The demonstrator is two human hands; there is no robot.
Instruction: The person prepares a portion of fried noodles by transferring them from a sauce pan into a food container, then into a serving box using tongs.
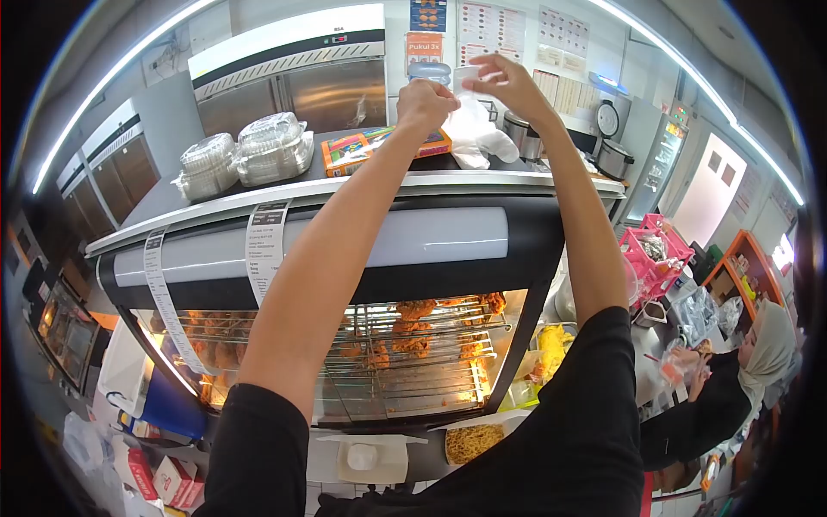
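Both my arms reach up over the heated display cabinet (413, 284). My left hand (426, 107) is closed in a pinch, above the colourful printed box (349, 153) on the cabinet top. Thin see-through plastic (463, 79) shows between my two hands, at the left fingertips; its exact kind I cannot tell. My right hand (508, 84) is raised a little higher, its fingers bent and apart beside this plastic. Below the hands lies a bunched white plastic bag (482, 138), just right of the box. Pieces of fried chicken (413, 332) rest on wire racks inside the cabinet.
Stacked clear clamshell containers (274, 148) stand on the cabinet top at left, near hanging printed receipts (270, 246). Beneath are an opened white carton (372, 458) and a box of noodles (474, 444). At right, a co-worker (732, 388) handles something near a pink basket (656, 258).
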